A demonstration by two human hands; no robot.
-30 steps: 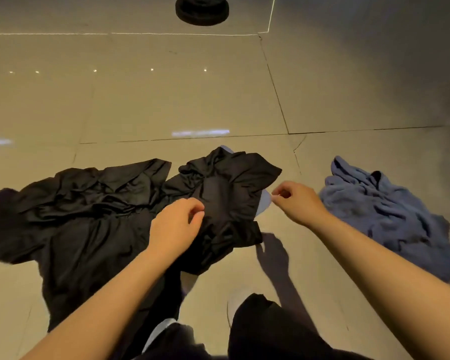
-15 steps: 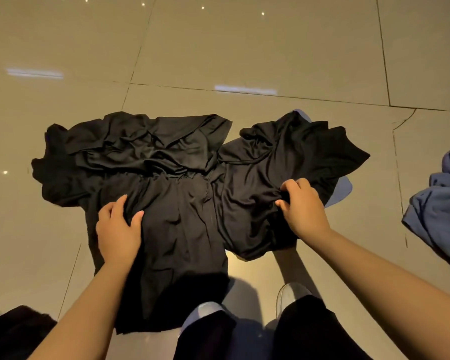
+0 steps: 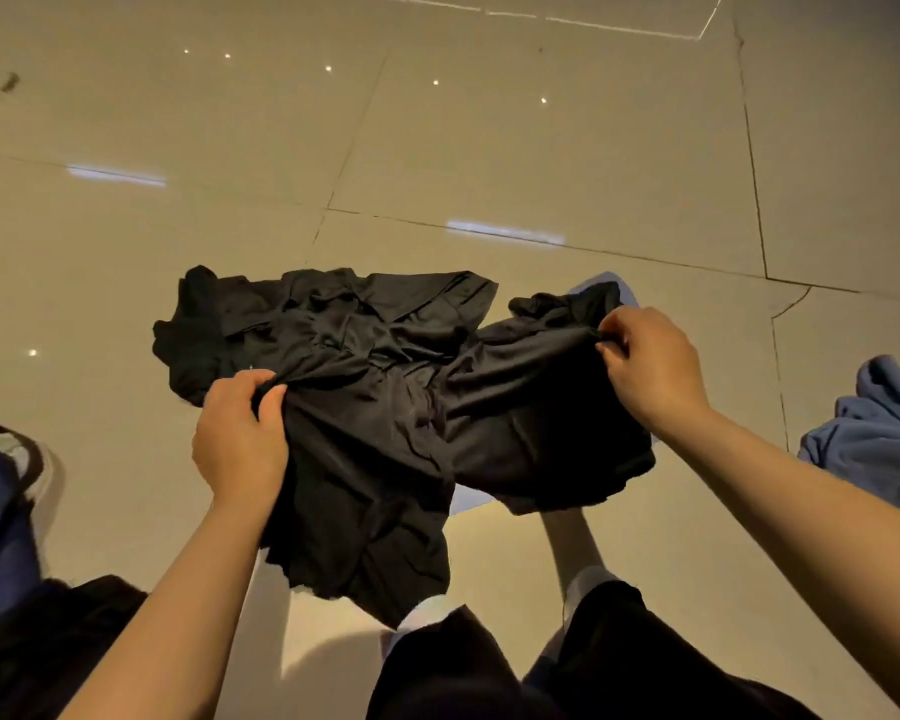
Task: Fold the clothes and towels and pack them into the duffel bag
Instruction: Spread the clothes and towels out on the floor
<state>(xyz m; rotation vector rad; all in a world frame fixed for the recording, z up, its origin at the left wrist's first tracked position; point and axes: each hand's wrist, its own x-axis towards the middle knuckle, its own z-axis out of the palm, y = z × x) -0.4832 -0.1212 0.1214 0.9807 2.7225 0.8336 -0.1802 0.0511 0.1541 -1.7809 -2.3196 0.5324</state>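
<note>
Both hands now grip and lift the black garment: my left hand bunches one edge, my right hand pinches another, spreading it for folding.

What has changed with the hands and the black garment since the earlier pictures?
Both hands now grip the black garment: the left hand, laid flat half a second ago, bunches its left part, and the right hand pinches an edge higher up. The cloth is lifted between them. The blue towel stays on the floor.
</note>
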